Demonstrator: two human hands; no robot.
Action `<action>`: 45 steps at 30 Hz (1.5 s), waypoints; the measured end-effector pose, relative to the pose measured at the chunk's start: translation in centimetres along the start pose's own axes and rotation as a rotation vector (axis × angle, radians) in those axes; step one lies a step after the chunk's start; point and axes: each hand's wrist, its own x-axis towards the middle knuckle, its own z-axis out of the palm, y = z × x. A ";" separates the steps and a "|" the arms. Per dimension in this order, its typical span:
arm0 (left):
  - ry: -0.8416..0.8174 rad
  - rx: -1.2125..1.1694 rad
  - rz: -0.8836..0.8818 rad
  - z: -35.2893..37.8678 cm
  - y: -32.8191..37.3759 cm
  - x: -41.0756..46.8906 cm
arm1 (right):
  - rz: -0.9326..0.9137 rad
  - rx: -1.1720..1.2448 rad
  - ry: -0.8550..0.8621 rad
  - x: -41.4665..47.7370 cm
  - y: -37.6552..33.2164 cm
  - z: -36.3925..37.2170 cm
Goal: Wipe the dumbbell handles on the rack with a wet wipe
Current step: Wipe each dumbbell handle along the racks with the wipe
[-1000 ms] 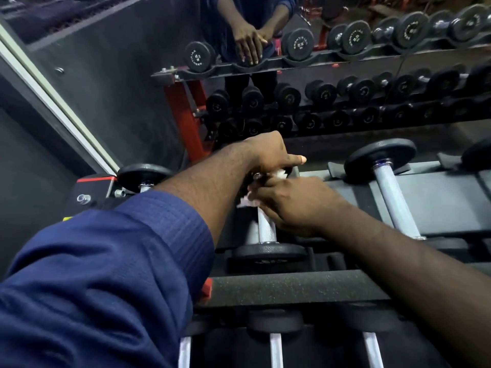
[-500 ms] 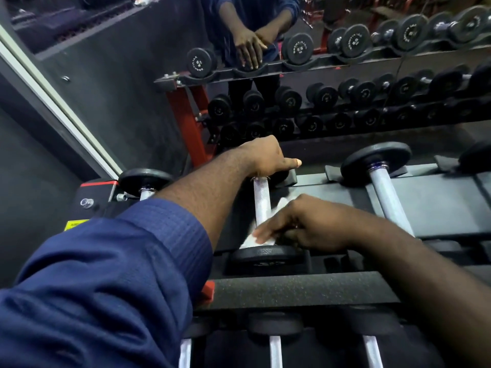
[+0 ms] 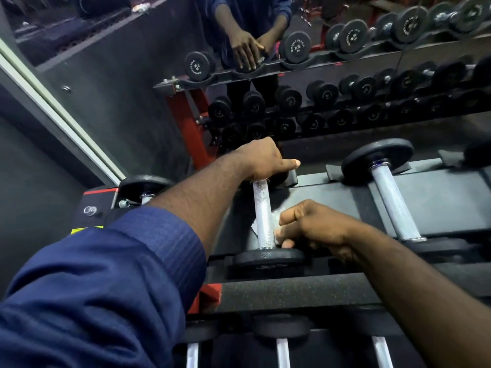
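Gripping the far end of the handle [image 3: 261, 208] with the left hand [image 3: 261, 159]: fingers curled over it, thumb stuck straight out to the right. Knurled, cylindrical, bright steel, lying on the top tier of the rack [image 3: 332, 200]. Pinching a crumpled white wet wipe [image 3: 276, 217] in the right hand [image 3: 313, 227], fingers curled, pressed against the handle's right side close to its near end. Capping that near end, a flat, matte black disc plate [image 3: 268, 257]. Right of the handle, well apart, a second dumbbell [image 3: 393, 203] with the same crosshatched bar. Left of the handle, a ribbed navy sleeve [image 3: 106, 288].
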 end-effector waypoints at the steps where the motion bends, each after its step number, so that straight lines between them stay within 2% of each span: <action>1: -0.001 0.000 0.002 0.0 0.0 0.0 | -0.004 0.001 0.010 0.2 0.0 -0.2; 4: 0.020 0.000 -0.002 0.1 -0.2 0.2 | -0.088 0.198 0.167 2.2 -0.8 0.0; 6: 0.030 0.002 0.002 0.0 -0.1 0.2 | -0.091 0.301 0.204 3.8 -0.9 0.4; 8: 0.026 0.004 0.000 0.0 -0.2 0.1 | -0.047 0.217 0.153 4.0 0.0 0.3; 11: 0.020 0.004 0.007 0.0 -0.4 0.2 | 0.006 -0.095 -0.023 2.3 0.9 -0.4; 12: 0.020 -0.001 0.007 0.1 -0.5 0.2 | 0.013 -0.126 -0.028 2.1 1.0 -0.7; 16: 0.029 -0.012 0.001 0.2 -0.6 0.2 | -0.050 -0.027 0.111 2.4 0.4 -0.1; 19: 0.042 0.004 -0.009 0.4 -0.7 0.3 | -0.019 -0.244 -0.073 1.0 0.1 0.0; 21: 0.046 0.027 -0.012 0.3 -0.6 0.2 | 0.004 -0.290 -0.137 -0.3 0.0 -0.6; 25: 0.001 -0.034 0.016 0.1 -0.7 -0.1 | 0.069 -0.279 -0.095 -0.9 0.0 -0.8; 30: -0.195 -0.248 0.069 -1.4 -1.1 -0.4 | 0.108 -0.241 -0.120 -1.6 -0.5 -0.5; 32: -0.216 -0.283 0.067 -1.6 -1.2 -0.2 | 0.126 -0.272 -0.107 -1.6 -0.6 -0.4; 36: -0.133 -0.234 0.107 -0.9 -1.4 -0.4 | 0.126 -0.302 -0.094 -1.8 -0.9 -0.7; 42: 0.161 0.006 0.076 0.3 -1.5 -2.0 | 0.106 -0.578 -0.002 -1.8 -2.8 1.1; 45: 0.201 0.052 0.095 0.3 -1.4 -1.9 | 0.101 -0.629 0.058 -2.3 -3.7 1.0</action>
